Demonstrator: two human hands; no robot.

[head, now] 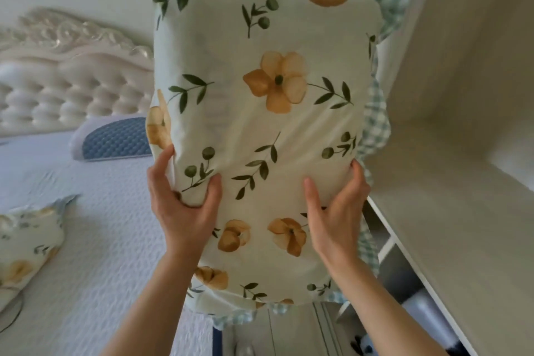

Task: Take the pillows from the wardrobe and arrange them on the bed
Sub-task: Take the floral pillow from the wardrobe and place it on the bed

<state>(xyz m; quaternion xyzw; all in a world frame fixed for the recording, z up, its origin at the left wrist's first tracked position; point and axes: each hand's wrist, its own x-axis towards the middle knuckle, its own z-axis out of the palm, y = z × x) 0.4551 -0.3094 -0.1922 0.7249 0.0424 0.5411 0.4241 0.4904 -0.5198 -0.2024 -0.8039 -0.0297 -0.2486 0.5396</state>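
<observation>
While both hands hold it up in front of the camera, the floral pillow [260,124] stands on end in the air, its long side running up and down, between the bed [101,240] on the left and the wardrobe [462,153] on the right. Its cover is cream with orange flowers and dark green sprigs, and a green checked frill [375,121] shows along its right and bottom edges. The left hand [185,211] clamps the pillow's lower left edge: the thumb presses into the front of the fabric while the fingers wrap round the side, so this grip is closed on the pillow. The right hand [338,211] holds the lower right edge the same way, thumb laid flat on the front and fingers curled behind the edge, closed on the pillow too.

On the bed, a second floral pillow [26,243] lies at the left border of the view, partly cut off. Farther up the white textured bedcover, a blue quilted pillow [115,139] rests just below the cream tufted headboard [72,81]. The surroundings are blurred, and what lies low down beside the wardrobe cannot be made out.
</observation>
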